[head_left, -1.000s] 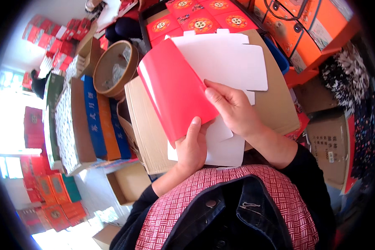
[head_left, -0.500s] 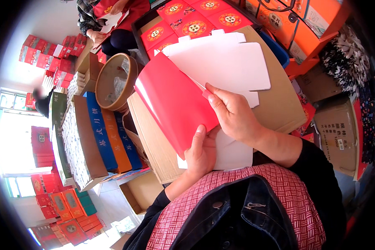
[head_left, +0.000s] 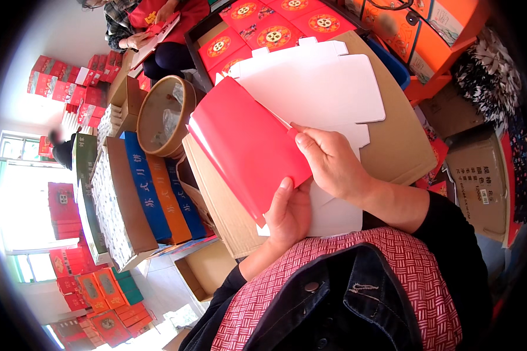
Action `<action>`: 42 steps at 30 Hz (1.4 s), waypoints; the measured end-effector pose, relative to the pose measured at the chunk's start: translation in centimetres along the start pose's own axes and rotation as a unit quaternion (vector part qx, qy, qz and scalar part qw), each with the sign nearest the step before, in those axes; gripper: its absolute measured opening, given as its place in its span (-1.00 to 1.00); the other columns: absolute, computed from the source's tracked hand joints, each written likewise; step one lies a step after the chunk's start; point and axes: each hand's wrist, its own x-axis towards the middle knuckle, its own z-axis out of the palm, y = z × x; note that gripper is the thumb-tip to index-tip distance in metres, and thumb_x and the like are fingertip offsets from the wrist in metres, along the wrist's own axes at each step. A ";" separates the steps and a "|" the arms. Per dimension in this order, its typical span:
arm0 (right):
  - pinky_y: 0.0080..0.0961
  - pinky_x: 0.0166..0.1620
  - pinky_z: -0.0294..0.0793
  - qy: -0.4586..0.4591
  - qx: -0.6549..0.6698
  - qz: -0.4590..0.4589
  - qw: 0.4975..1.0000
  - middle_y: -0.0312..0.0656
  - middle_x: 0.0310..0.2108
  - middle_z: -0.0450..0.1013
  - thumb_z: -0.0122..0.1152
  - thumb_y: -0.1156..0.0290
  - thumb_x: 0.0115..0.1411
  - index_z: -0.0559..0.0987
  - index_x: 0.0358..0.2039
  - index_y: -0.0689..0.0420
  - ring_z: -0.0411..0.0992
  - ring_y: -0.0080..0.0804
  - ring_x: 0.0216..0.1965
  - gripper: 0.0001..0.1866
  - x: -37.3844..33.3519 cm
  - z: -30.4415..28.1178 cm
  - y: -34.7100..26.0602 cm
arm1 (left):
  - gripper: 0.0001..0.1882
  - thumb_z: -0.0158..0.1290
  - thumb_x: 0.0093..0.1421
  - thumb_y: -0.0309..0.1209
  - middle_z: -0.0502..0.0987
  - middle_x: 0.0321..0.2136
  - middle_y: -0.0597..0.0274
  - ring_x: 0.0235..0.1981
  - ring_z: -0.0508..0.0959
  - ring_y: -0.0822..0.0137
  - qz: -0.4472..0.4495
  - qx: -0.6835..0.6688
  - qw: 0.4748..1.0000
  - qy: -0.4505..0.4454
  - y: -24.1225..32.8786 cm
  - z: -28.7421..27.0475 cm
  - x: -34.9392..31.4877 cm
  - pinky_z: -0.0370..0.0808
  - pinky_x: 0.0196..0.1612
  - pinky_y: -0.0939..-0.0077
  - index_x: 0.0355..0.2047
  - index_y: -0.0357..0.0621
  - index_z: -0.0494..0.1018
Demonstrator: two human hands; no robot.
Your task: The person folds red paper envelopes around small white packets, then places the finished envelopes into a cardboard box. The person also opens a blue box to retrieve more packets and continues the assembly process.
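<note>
A red glossy cardboard box blank (head_left: 249, 149) with a white inner side lies tilted between my hands. My left hand (head_left: 288, 216) grips its near lower corner, thumb on the red face and fingers underneath. My right hand (head_left: 332, 161) is closed on the small flap at its right edge, pinching with thumb and forefinger. Under and beyond it are flat white card blanks (head_left: 334, 88) with cut tabs, resting on a brown cardboard sheet (head_left: 401, 146). How many layers I hold cannot be told.
Beyond is a dark-edged tray of red patterned boxes (head_left: 274, 37). Orange boxes (head_left: 401, 35) stand at the far right, above a brown carton (head_left: 480, 181). To the left are a round tan-rimmed bin (head_left: 166, 115) and long cartons (head_left: 123, 199). A co-worker's hands (head_left: 137, 41) handle a red-and-white sheet.
Both hands keep their grip on the red box blank, with almost no movement. The whole view has shifted slightly. The co-worker's sheet has changed its angle.
</note>
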 end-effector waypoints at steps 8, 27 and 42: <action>-0.51 0.15 0.23 0.011 0.038 -0.075 0.996 0.05 0.06 0.36 -0.17 0.43 0.33 0.28 0.14 0.38 0.31 -0.32 0.11 -0.58 -1.1 0.5 0.7 | -0.52 -0.15 0.27 -0.41 0.26 0.13 0.09 0.14 0.28 0.21 0.016 0.058 0.998 -0.007 -0.1 0.4 0.1 0.15 0.23 0.25 0.19 -0.23 0.09; -0.49 0.26 0.07 -0.053 0.141 -0.042 0.988 -0.02 0.22 0.18 -0.14 0.48 0.32 0.25 0.18 0.32 0.10 -0.33 0.27 -0.57 -2.9 -0.2 -0.1 | -0.52 -0.11 0.25 -0.46 0.29 0.11 0.12 0.14 0.28 0.23 -0.015 0.013 1.000 -0.002 0.0 0.0 -0.2 0.15 0.23 0.23 0.18 -0.20 0.12; -0.63 -0.05 0.36 0.025 0.084 -0.069 0.994 -0.14 -0.10 0.40 0.03 0.53 0.23 0.51 -0.08 0.26 0.40 -0.47 -0.11 -0.74 -2.6 -1.1 -1.0 | -0.51 -0.14 0.25 -0.49 0.26 0.13 0.07 0.18 0.24 0.17 -0.007 0.013 1.000 -0.028 -0.2 -0.1 -0.3 0.13 0.26 0.14 0.19 -0.22 0.08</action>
